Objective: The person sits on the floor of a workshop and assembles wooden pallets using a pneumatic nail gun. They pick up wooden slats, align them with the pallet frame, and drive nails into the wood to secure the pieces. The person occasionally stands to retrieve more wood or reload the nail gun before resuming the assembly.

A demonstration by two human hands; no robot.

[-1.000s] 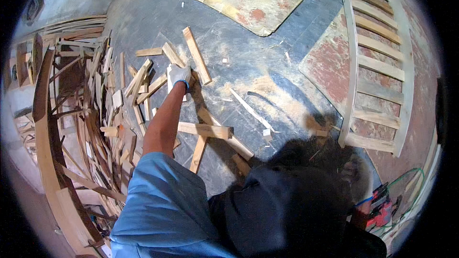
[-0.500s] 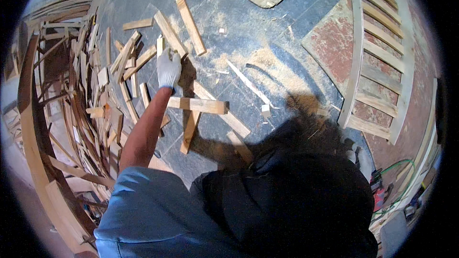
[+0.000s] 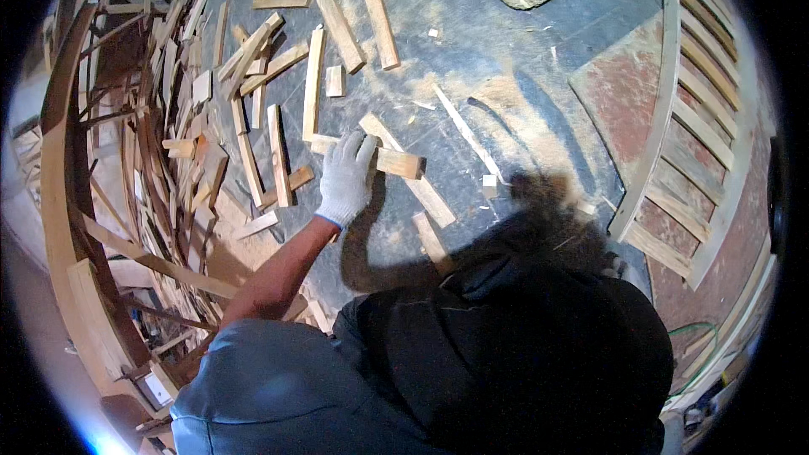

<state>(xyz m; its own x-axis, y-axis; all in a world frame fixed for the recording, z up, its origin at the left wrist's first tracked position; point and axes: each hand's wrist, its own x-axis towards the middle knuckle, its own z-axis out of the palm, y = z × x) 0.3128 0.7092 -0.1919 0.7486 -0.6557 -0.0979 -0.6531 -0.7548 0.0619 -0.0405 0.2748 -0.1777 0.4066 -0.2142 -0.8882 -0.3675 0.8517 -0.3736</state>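
My left hand [image 3: 347, 177], in a white knit glove, is closed over a thick wooden block [image 3: 401, 163] on the floor. Its fingers reach across the block's left half; the thumb is hidden. A longer wooden strip [image 3: 430, 199] passes beneath the block. Just beyond the hand lie a narrow pale stick [image 3: 313, 84] and a short wooden piece [image 3: 335, 81]. Of my right hand only a small greyish patch [image 3: 620, 268] may show beside my dark clothing; its fingers cannot be made out.
Loose cut pieces [image 3: 278, 156] lie around the hand. A large heap of wood strips [image 3: 152, 168] fills the left side beside a wooden frame [image 3: 63, 202]. Sawdust [image 3: 514, 105] covers the middle floor. A slatted wooden panel [image 3: 695, 131] lies at right, near a green cord [image 3: 712, 341].
My left hand has drawn back from the pale stick to the thick block and closed over it. The short piece beside the stick now shows. The view has shifted slightly.
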